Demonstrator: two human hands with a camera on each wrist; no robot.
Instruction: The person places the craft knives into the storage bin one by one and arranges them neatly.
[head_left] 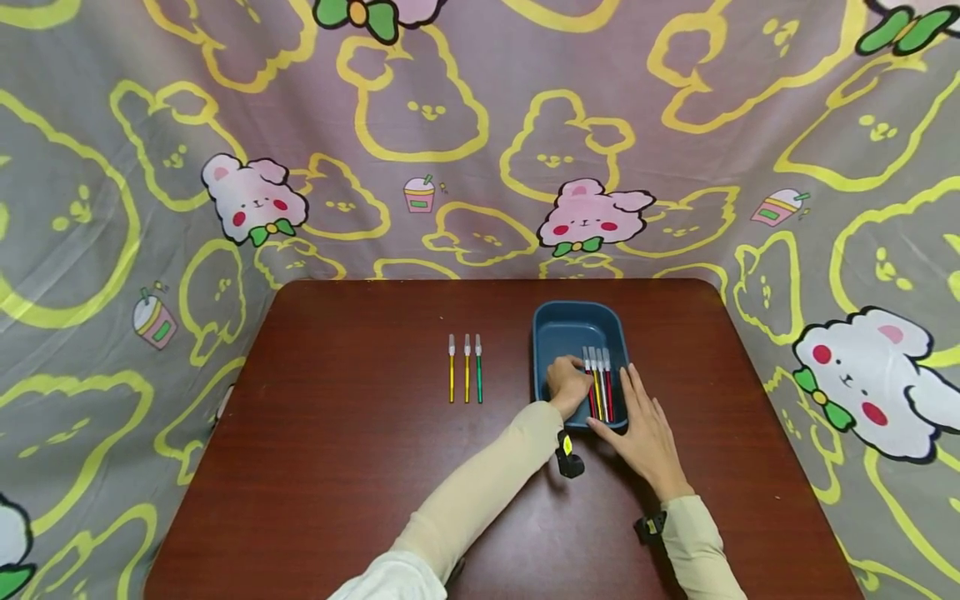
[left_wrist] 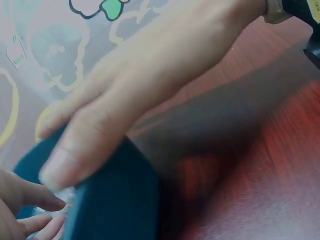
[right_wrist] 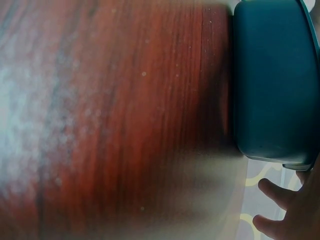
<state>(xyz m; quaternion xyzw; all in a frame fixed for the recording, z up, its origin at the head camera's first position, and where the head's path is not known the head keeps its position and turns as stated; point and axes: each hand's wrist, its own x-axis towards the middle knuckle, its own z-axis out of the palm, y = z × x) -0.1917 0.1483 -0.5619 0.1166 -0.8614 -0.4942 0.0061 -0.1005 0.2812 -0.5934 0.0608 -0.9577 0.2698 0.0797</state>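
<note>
Pinching, as far as the head view shows, the leftmost pen [head_left: 592, 407] near its cap, the left hand [head_left: 568, 387] curls over a row of pens [head_left: 597, 396] in the near right corner of the blue tray [head_left: 538, 350]; the right hand [head_left: 647, 429], fingers straight and gripping nothing, braces that corner; the pens look light, stiff and slick enough to roll, so mid-barrel seems the best hold, not the caps; further out, left of the tray, three more pens [head_left: 467, 371] lie nearer the far edge of the tabletop [head_left: 337, 433]
</note>
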